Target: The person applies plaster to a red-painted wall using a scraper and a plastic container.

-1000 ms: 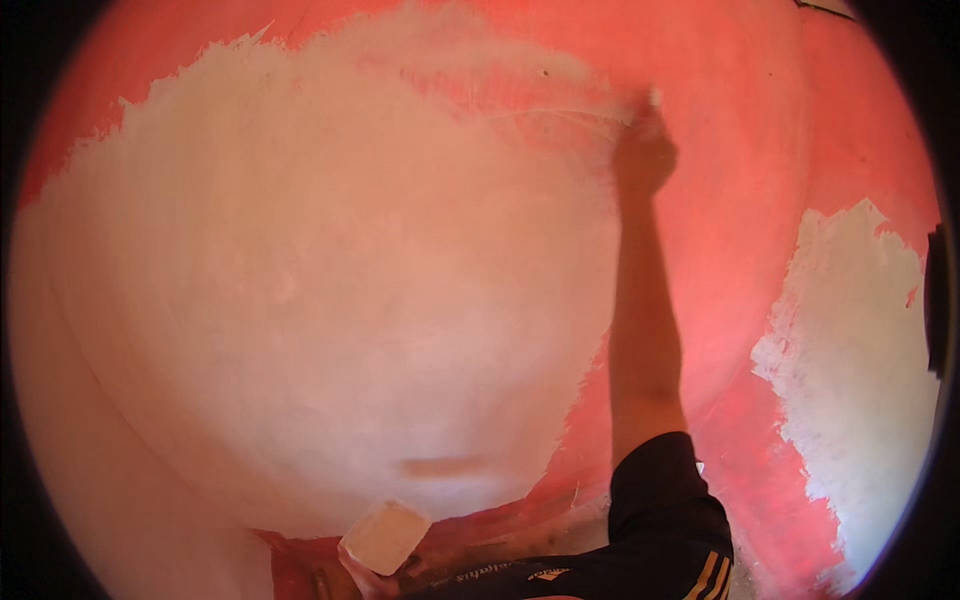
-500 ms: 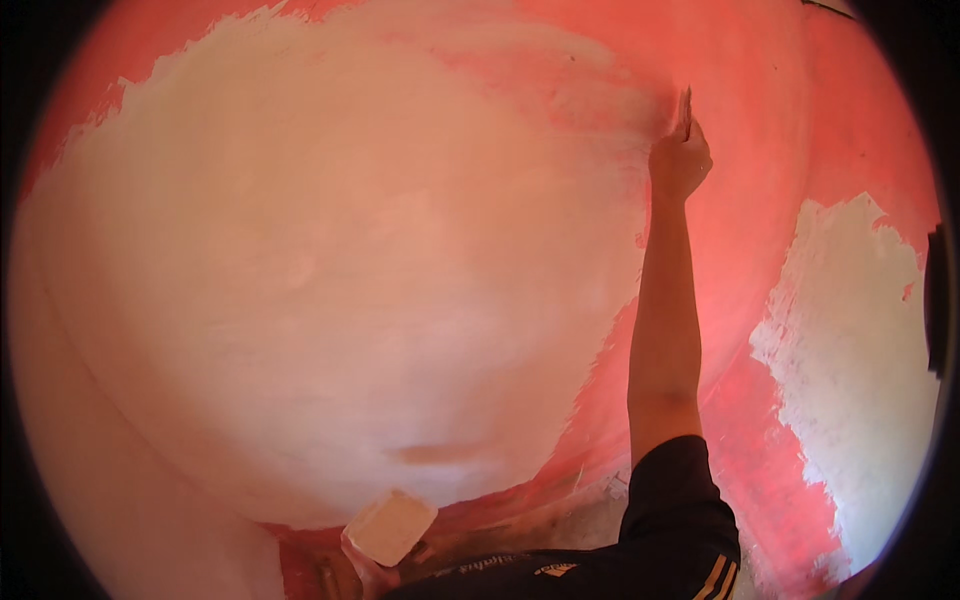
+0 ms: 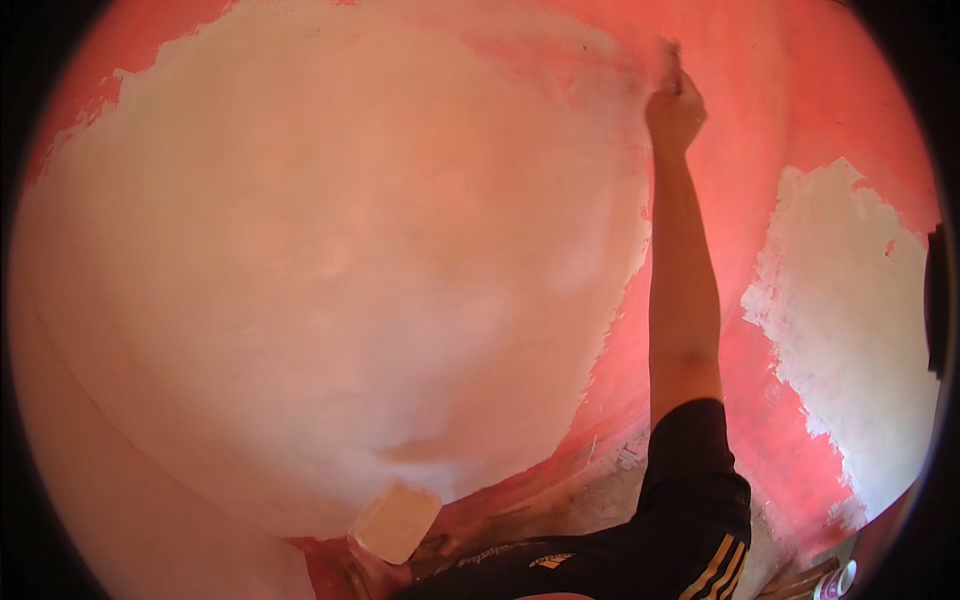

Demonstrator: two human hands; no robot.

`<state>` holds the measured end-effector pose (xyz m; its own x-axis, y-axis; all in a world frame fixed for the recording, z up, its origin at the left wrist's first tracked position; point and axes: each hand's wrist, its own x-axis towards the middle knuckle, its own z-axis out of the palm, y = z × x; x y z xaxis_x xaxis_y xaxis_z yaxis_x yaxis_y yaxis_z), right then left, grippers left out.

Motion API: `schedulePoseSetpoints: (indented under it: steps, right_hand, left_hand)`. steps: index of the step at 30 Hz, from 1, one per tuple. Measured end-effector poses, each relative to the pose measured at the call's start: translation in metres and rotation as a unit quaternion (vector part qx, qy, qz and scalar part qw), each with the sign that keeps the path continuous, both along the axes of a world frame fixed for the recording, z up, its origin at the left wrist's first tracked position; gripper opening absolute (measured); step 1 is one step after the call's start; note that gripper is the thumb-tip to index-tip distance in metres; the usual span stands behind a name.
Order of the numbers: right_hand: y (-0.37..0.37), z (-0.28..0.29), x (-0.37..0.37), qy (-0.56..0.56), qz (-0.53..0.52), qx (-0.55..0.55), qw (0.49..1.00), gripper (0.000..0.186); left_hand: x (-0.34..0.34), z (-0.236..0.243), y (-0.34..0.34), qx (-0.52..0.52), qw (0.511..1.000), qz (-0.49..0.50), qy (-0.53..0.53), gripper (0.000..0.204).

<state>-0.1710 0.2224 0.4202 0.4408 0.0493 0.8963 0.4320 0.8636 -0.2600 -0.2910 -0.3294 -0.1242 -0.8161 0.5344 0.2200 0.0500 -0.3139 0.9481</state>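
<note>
Head view: The right hand (image 3: 676, 112) is raised at the upper right of centre, at the end of an extended forearm. Its fingers are curled closed, gripping the blade (image 3: 669, 58). The blade is located just above the fist, in front of the wall (image 3: 735, 180), near the border between bare red surface and pale coat (image 3: 330, 250). Its long axis runs roughly up and down the picture, in line with the forearm; the free end points toward the upper edge. The blade is blurred and narrow in outline, so its full shape cannot be told. Contact between blade and wall cannot be confirmed.

The left hand (image 3: 388, 574) is at the lower edge, left of centre, against the lower end of the board (image 3: 397, 522). Its fingers are mostly hidden; how far they close cannot be told. The board is pale, with rounded corners. Its long axis slants from lower left to upper right, with the far end pointing up and right.

A second pale patch (image 3: 840, 310) with a ragged outline lies on the right. A black sleeve (image 3: 690, 440) covers the right upper arm. A tub (image 3: 835, 580) with a white rim is at the lower right.
</note>
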Motion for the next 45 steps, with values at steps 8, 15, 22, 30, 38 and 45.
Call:
schedulePoseSetpoints:
  steps: [8,15,22,30,38,45]
  right_hand:
    - [-0.156,-0.014,-0.141,-0.197,0.118,0.171,0.958,0.035]
    - [-0.028,0.039,-0.017,0.026,0.064,0.129,0.989,0.038]
    - [-0.072,0.026,-0.108,-0.176,0.097,0.244,0.949,0.044]
    - [-0.003,0.06,0.019,-0.081,0.188,0.093,0.974,0.035]
    - [-0.033,0.023,-0.036,-0.299,0.235,0.23,0.896,0.04]
    - [0.051,0.075,-0.01,-0.305,0.113,0.278,0.904,0.04]
  left_hand:
    - [-0.01,0.015,-0.016,-0.021,0.999,0.037,0.009,0.054]
    - [-0.002,0.04,-0.003,-0.052,0.998,0.026,0.025,0.052]
    - [0.016,0.061,0.026,-0.068,0.996,0.031,0.045,0.052]
    - [0.05,0.071,0.038,-0.089,0.992,0.034,0.086,0.052]
    - [0.087,0.111,0.073,-0.139,0.975,0.061,0.165,0.052]
    - [0.066,0.039,0.086,-0.112,0.968,0.078,0.211,0.052]
